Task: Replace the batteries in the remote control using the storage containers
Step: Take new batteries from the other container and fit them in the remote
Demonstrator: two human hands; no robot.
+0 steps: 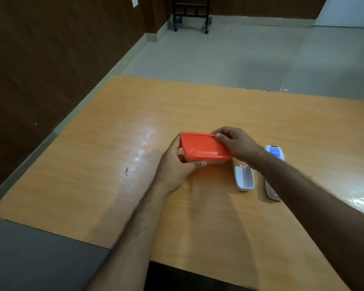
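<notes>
A small clear storage container with an orange lid [202, 147] is held over the middle of the wooden table [105, 156]. My left hand [174, 164] grips its near left end, thumb under the front edge. My right hand [235, 143] holds the lid's far right corner with curled fingers. The white remote control [275, 153] lies face down to the right, mostly hidden by my right forearm. Its detached white battery cover [244, 178] lies beside it, inside facing up. What the container holds is hidden.
The table's left edge runs along a grey strip beside a dark wood-panelled wall [40, 66]. A black wheeled cart [190, 14] stands on the pale floor far beyond the table. A small dark mark [126, 171] shows on the tabletop.
</notes>
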